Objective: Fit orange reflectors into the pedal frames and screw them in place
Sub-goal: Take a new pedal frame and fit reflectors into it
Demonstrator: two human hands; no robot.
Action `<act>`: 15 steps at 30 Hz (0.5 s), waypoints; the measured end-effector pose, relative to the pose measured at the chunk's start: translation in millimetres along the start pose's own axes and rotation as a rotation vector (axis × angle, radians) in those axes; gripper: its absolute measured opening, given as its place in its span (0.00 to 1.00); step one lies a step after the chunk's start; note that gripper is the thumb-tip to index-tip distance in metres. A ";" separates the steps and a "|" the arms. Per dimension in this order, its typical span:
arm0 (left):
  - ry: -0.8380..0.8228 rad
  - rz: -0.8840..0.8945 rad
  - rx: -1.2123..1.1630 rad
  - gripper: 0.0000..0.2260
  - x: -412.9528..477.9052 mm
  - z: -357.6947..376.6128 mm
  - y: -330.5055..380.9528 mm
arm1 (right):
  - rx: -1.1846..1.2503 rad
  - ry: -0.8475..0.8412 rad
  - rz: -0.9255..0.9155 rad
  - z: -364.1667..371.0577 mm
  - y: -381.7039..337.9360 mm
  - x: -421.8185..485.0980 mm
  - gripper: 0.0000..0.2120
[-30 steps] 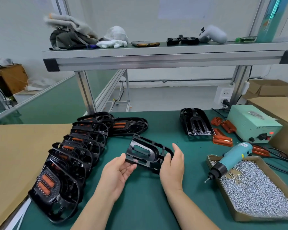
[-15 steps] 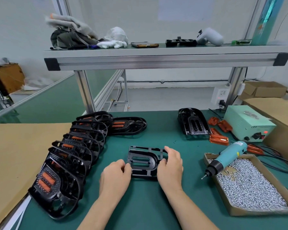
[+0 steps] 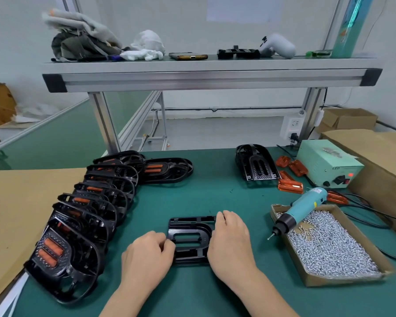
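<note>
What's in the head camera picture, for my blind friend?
A left hand and right hand hold an empty pedal frame on a green table. Frames with orange reflectors line the left; a screwdriver rests on a box of screws, right.

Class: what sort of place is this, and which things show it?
Probably a factory assembly bench: a row of finished pedal frames lies on the green mat, an electric screwdriver rests on a tray of screws, and loose orange reflectors wait nearby.
</note>
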State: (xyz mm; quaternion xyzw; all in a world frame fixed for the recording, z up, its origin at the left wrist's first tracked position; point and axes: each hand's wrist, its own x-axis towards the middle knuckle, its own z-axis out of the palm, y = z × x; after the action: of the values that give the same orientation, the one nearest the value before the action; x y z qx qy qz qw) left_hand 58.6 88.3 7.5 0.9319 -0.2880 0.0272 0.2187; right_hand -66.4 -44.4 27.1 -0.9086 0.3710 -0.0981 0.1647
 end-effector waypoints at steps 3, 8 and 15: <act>0.099 -0.012 -0.074 0.21 -1.0 7.1 -3.3 | 0.041 0.013 -0.047 -15.5 -1.6 1.4 0.27; 0.106 0.188 -0.280 0.19 5.7 12.9 -0.4 | 0.030 0.205 -0.033 -70.1 25.2 39.6 0.21; -0.163 0.350 -0.143 0.41 11.4 16.4 -4.8 | -0.142 0.020 0.323 -119.1 108.8 128.5 0.18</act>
State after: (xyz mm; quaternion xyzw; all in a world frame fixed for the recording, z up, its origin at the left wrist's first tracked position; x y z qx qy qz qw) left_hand 69.5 79.0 -7.2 0.8489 -0.4633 -0.0311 0.2524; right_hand -81.3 -235.1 104.1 -0.8454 0.5200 -0.0527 0.1100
